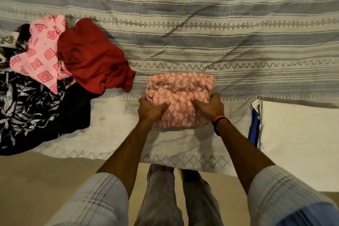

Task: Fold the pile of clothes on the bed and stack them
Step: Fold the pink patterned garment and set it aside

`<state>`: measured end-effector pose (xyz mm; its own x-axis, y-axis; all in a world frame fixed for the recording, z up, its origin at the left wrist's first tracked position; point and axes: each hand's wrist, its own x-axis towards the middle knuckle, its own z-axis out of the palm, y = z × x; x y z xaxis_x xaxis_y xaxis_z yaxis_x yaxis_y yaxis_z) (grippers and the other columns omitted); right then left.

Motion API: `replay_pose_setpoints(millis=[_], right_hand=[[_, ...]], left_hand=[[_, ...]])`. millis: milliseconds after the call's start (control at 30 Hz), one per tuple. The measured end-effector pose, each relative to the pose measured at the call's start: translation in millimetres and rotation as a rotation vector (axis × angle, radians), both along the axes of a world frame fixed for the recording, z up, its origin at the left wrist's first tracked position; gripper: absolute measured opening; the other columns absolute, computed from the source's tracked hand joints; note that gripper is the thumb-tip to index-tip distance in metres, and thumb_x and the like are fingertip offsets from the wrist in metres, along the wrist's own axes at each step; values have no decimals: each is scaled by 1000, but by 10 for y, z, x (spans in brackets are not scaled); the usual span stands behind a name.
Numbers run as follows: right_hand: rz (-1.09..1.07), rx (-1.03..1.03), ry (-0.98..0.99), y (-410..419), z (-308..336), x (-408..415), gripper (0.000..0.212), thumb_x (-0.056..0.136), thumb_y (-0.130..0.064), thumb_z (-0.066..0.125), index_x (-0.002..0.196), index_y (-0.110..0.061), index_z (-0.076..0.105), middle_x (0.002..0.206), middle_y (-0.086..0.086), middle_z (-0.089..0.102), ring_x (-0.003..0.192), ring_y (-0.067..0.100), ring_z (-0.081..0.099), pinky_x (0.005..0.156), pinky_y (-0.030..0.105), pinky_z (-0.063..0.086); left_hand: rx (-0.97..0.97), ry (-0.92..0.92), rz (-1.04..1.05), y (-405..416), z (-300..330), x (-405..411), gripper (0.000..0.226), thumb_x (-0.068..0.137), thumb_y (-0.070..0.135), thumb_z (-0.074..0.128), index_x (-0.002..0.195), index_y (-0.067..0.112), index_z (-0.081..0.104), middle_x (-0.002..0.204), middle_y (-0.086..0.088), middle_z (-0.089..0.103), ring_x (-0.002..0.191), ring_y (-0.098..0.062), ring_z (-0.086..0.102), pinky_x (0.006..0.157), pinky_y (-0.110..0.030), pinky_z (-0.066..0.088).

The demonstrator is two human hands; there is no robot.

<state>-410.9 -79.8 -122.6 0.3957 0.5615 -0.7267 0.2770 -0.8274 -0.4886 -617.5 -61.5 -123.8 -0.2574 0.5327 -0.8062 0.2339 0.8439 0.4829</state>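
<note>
We see a woven striped bedspread (201,5) over the bed; at nine o'clock sits a rumpled pile: glossy black leaf-print cloth (27,108), a soft red garment (93,57), a pink diamond-print piece (42,55). At centre lies the folded pink floral bundle (180,88), squarish and puffy. Our left hand (151,109) and right hand (211,106) grip its near edge, fingers curled into the cloth

One view only, and it rides on the person's head, looking steeply down and forward over the bed's near edge. The striped bedspread (201,5) fills the upper frame, bowed by the wide lens. Both forearms reach in from the bottom, close under the camera, and the person's own trouser legs (176,198) show straight below. There's no second view to compare against.
</note>
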Motion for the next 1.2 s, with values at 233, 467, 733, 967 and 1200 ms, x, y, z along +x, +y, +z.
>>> replay_pose_setpoints(millis=[233, 467, 733, 967, 1200], right_hand=[[27, 32, 77, -13, 36, 8, 59, 77, -36, 80, 127, -15, 58, 123, 2, 64, 111, 23, 60, 100, 42, 49], [28, 109, 55, -62, 574, 69, 67, 78, -38, 80, 135, -12, 56, 126, -2, 63, 115, 19, 58, 100, 32, 45], [-28, 202, -33, -66, 1190, 485, 56, 74, -38, 81, 122, -13, 63, 120, 6, 67, 110, 27, 62, 99, 46, 50], [-84, 279, -64, -105, 1495, 1362, 55, 80, -30, 80, 127, -10, 60, 126, 8, 63, 115, 25, 59, 98, 36, 48], [-126, 256, -93, -117, 1479, 2592, 61, 77, -32, 82, 129, -8, 59, 129, 11, 62, 118, 29, 58, 100, 41, 48]], left_hand=[[-2, -232, 46, 4, 48, 77, 55, 79, 7, 80, 126, 10, 51, 121, -5, 64, 109, -25, 63, 93, -45, 54], [82, -268, -4, 10, 523, 158, 59, 78, 5, 80, 130, 8, 51, 122, -11, 66, 109, -28, 65, 95, -52, 53], [141, -273, -85, 148, 1122, 605, 59, 77, 8, 82, 127, 7, 50, 117, -11, 66, 105, -28, 66, 92, -51, 55], [150, -336, -120, 175, 1403, 1515, 59, 82, 6, 77, 132, 8, 45, 113, -5, 62, 98, -22, 64, 72, -35, 57], [133, -304, -152, 190, 1326, 2766, 75, 77, 12, 82, 140, 10, 41, 132, -8, 57, 115, -29, 59, 94, -52, 53]])
